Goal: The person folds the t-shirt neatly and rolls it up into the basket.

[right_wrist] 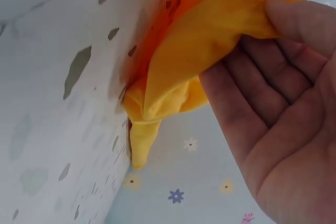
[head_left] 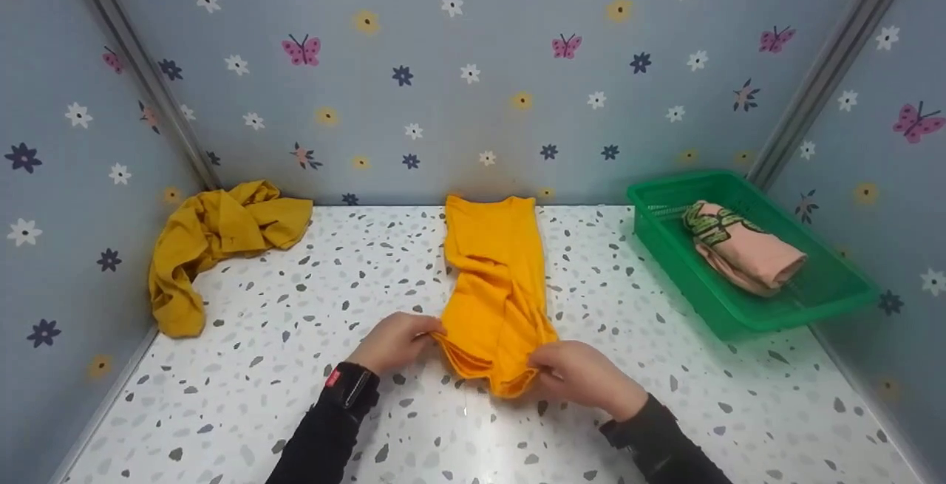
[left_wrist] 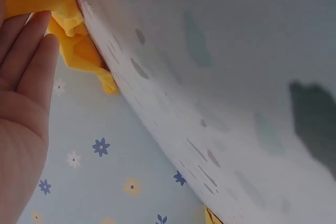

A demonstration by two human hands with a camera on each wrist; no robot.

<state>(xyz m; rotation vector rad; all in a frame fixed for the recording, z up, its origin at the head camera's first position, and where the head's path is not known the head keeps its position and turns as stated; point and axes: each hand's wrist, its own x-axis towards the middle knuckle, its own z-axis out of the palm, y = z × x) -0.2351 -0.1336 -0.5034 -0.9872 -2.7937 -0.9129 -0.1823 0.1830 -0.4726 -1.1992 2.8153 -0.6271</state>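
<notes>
A bright orange-yellow garment (head_left: 495,270), folded into a long narrow strip, lies in the middle of the table with its far end near the back wall. Which kind of garment it is, I cannot tell. At its near end, my left hand (head_left: 399,342) pinches the left corner and my right hand (head_left: 587,377) pinches the right corner. Between them the near edge is slightly lifted, with layers of cloth showing. In the right wrist view, the thumb presses the yellow cloth (right_wrist: 210,40) against the fingers.
To the left, a crumpled mustard-coloured cloth (head_left: 222,240) lies against the wall. On the right stands a green plastic basket (head_left: 687,288) holding a folded pink garment (head_left: 746,247) with a green print. Patterned walls (head_left: 473,114) enclose the speckled table (head_left: 310,410) on the back and both sides.
</notes>
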